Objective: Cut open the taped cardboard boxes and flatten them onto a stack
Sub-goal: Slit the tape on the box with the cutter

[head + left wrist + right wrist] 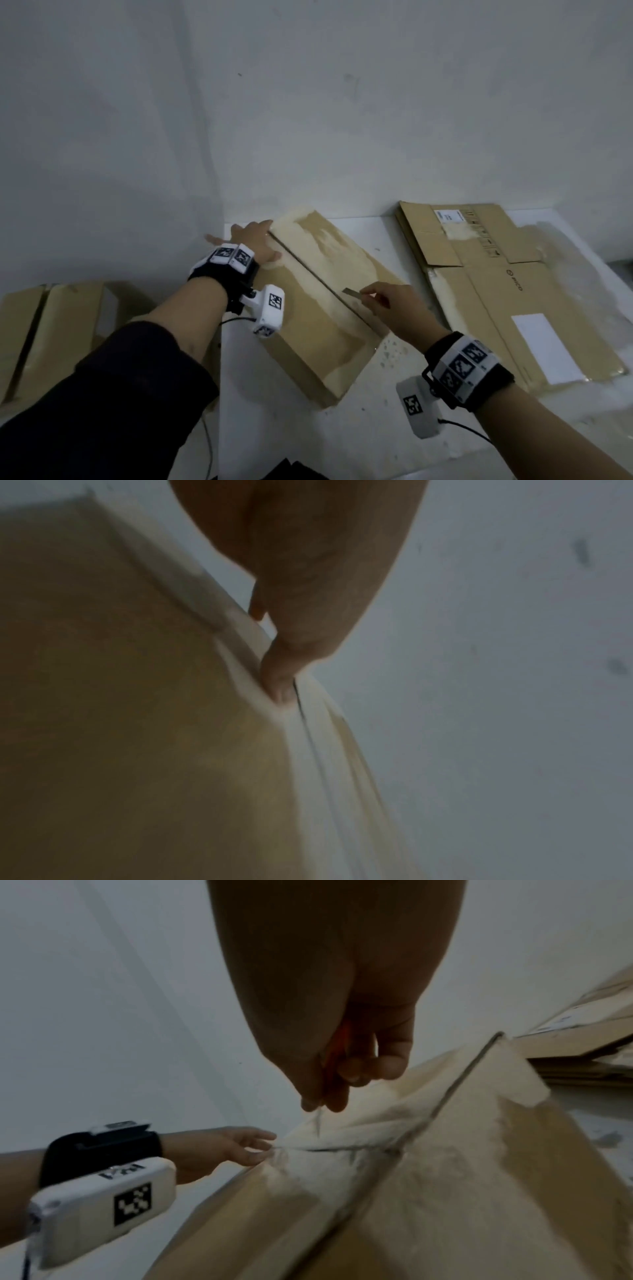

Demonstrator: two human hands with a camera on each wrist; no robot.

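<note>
A taped cardboard box (308, 346) lies slantwise on the white table (274, 431), with a dark slit (310, 272) running along its top seam. My left hand (248, 240) presses the box's far left corner with straight fingers, and its thumb (277, 680) sits at the seam's end. My right hand (373, 295) grips a utility knife (352, 292), blade pointing left just above the seam's near half. In the right wrist view the thin blade (317, 1121) pokes out below the fingers over the taped top (462, 1191), and the left hand (236, 1146) touches the far corner.
A stack of flattened cardboard (496, 294) lies at the right on the table, also seen in the right wrist view as flattened cardboard (582, 1031). Another brown box (51, 329) stands lower at the left, beside the table. A grey wall (308, 120) closes the back and left.
</note>
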